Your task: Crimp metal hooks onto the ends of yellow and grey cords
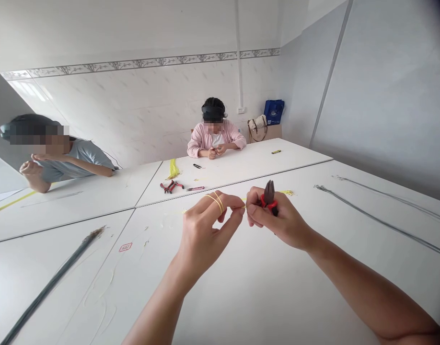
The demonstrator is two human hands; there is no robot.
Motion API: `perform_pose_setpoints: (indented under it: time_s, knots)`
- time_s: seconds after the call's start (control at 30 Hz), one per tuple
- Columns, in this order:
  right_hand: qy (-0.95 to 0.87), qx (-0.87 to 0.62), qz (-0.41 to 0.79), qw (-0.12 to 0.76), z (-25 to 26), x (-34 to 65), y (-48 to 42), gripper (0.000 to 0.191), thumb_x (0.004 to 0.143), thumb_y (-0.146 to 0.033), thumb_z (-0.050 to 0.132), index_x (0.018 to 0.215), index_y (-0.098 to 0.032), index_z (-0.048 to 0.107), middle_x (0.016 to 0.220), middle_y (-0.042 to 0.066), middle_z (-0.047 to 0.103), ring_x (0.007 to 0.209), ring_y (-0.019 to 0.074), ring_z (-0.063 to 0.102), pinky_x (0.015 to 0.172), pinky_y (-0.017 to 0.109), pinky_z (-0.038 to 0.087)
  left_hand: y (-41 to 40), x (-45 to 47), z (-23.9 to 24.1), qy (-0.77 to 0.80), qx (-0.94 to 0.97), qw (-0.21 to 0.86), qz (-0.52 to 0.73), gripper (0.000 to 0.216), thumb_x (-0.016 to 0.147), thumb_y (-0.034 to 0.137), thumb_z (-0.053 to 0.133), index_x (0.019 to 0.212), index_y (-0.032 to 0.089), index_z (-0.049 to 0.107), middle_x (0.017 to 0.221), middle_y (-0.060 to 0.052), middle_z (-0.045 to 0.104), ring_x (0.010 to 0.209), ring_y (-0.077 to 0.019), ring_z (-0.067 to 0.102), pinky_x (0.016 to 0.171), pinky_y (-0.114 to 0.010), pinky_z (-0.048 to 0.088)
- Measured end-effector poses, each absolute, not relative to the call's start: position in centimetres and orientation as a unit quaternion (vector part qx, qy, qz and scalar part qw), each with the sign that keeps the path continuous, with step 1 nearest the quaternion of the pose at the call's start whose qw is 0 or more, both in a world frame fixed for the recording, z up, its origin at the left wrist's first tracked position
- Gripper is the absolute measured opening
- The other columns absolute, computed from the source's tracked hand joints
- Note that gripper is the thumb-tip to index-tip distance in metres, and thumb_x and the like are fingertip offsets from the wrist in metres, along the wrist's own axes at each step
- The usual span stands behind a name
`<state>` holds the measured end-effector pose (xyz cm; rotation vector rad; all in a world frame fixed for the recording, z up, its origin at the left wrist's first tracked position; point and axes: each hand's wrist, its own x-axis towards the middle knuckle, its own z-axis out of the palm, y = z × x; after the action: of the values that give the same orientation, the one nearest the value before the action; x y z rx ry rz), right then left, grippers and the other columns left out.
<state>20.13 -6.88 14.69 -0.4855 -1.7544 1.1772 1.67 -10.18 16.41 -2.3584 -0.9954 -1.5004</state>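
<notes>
Thin yellow wire (218,201) loops round the fingers of my left hand (202,230), whose thumb and forefinger pinch its end over the middle of the table. Close beside it, my right hand (283,218) is closed round red-handled pliers (269,192), jaws pointing up. Its thumb and fingertips meet the same wire where the two hands come together. What exactly lies between those fingertips is too small to make out. Behind my right hand, a bundle of yellow wire (287,192) rests on the table, partly hidden.
Grey wire bundles lie at left (58,273) and right (378,215) on the white table (241,297). Beyond are red-and-black pliers (171,186), a pink cutter (195,189) and a yellow bundle (173,167). A person in pink (216,136) and one in grey (83,155) sit opposite.
</notes>
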Motion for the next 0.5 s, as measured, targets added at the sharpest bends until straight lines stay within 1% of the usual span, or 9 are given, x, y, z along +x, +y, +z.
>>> perform_pose_setpoints:
  time_s: [0.13, 0.2, 0.3, 0.4, 0.5]
  knots:
    - [-0.716, -0.190, 0.487, 0.463, 14.7, 20.0, -7.1, 0.023, 0.098, -0.026, 0.057, 0.076, -0.021, 0.051, 0.067, -0.004, 0.047, 0.062, 0.0108, 0.047, 0.057, 0.025, 0.040, -10.3, 1.8, 16.3, -0.344, -0.789, 0.081, -0.503, 0.016, 0.088, 0.005, 0.065, 0.088, 0.021, 0.063, 0.073, 0.005, 0.061, 0.063, -0.0071, 0.047, 0.058, -0.021, 0.042]
    - [-0.723, -0.196, 0.474, 0.464, 14.6, 20.0, -7.2, 0.023, 0.098, -0.027, 0.057, 0.076, -0.022, 0.050, 0.067, -0.005, 0.046, 0.061, 0.0110, 0.045, 0.056, 0.025, 0.038, -10.4, 2.0, 16.3, -0.352, -0.783, 0.056, -0.509, 0.017, 0.086, 0.004, 0.065, 0.086, 0.021, 0.063, 0.072, 0.006, 0.061, 0.062, -0.0071, 0.047, 0.058, -0.022, 0.042]
    - [-0.748, -0.212, 0.422, 0.467, 14.7, 20.1, -7.1, 0.024, 0.099, -0.031, 0.055, 0.077, -0.022, 0.050, 0.067, -0.004, 0.048, 0.060, 0.0110, 0.042, 0.053, 0.025, 0.035, -10.5, 2.0, 16.5, -0.356, -0.779, 0.013, -0.516, 0.018, 0.086, 0.003, 0.064, 0.083, 0.021, 0.061, 0.069, 0.007, 0.059, 0.061, -0.0071, 0.046, 0.058, -0.022, 0.041]
    - [-0.792, -0.235, 0.318, 0.466, 14.8, 20.6, -6.9, 0.023, 0.101, -0.029, 0.052, 0.079, -0.021, 0.051, 0.068, -0.004, 0.049, 0.058, 0.0102, 0.038, 0.054, 0.025, 0.034, -10.5, 1.8, 16.7, -0.363, -0.777, 0.007, -0.515, 0.018, 0.087, 0.004, 0.063, 0.083, 0.021, 0.061, 0.070, 0.006, 0.059, 0.062, -0.0071, 0.047, 0.058, -0.022, 0.041]
    - [-0.838, -0.271, 0.130, 0.456, 15.0, 21.1, -6.4, 0.014, 0.096, -0.018, 0.052, 0.081, -0.021, 0.051, 0.071, -0.004, 0.052, 0.059, 0.0099, 0.039, 0.056, 0.025, 0.032, -10.6, 1.5, 16.9, -0.375, -0.771, 0.039, -0.514, 0.018, 0.087, 0.005, 0.065, 0.083, 0.021, 0.061, 0.069, 0.006, 0.059, 0.061, -0.0073, 0.046, 0.058, -0.022, 0.040]
